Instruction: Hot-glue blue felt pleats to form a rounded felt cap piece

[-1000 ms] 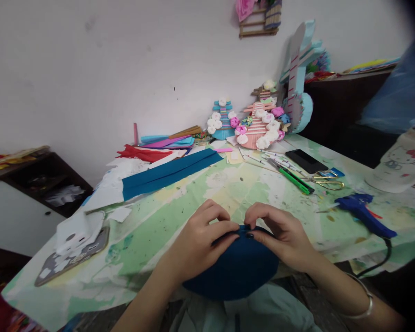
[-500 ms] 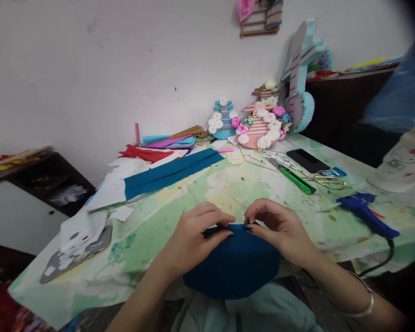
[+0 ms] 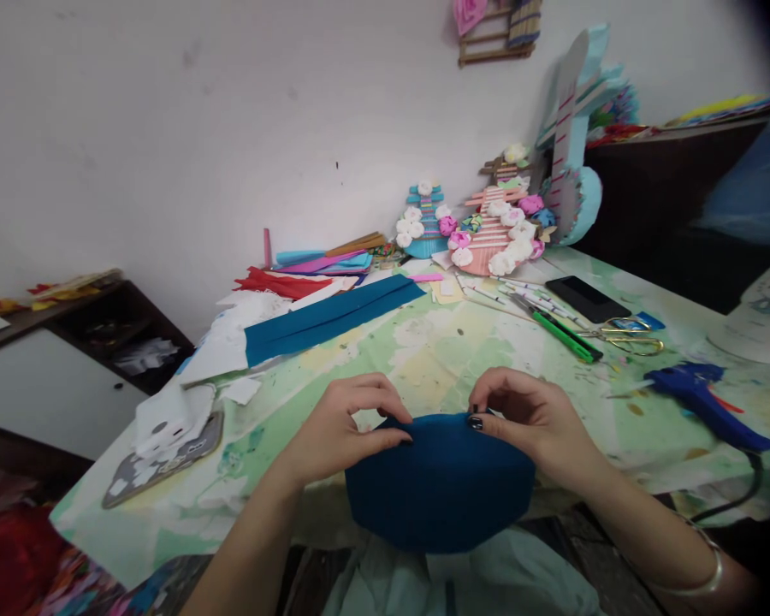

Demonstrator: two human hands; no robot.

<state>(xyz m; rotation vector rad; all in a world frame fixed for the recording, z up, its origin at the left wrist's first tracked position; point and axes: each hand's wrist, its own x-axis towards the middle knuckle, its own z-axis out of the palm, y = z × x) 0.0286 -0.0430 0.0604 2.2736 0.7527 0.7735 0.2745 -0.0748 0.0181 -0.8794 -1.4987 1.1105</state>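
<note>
A blue sheet (image 3: 440,492) was held upright-ish over the lap (image 3: 385,582), close against the near edge of the table (image 3: 282,453), its broad face turned toward the wearer. Its top edge was pinched at two places, well apart. By the left hand (image 3: 352,432) the edge was taken between thumb and fingertips, the tips nearly together and a rounded gap left behind them. By the right hand (image 3: 530,419) it was nipped between thumb and forefinger, the thumb (dark-nailed) laid over the near face; how firmly it was pressed could not be told. A bangle (image 3: 715,573) was worn on the right wrist.

Beyond the right hand, a glue gun (image 3: 712,402) was laid on its side, with a green cutter (image 3: 565,334) and scissors (image 3: 629,338) placed farther in. A blue strip (image 3: 334,321) was spread at the left, a phone (image 3: 587,298) set at the right. Flowered ornaments (image 3: 488,244) were stood near the wall (image 3: 198,128).
</note>
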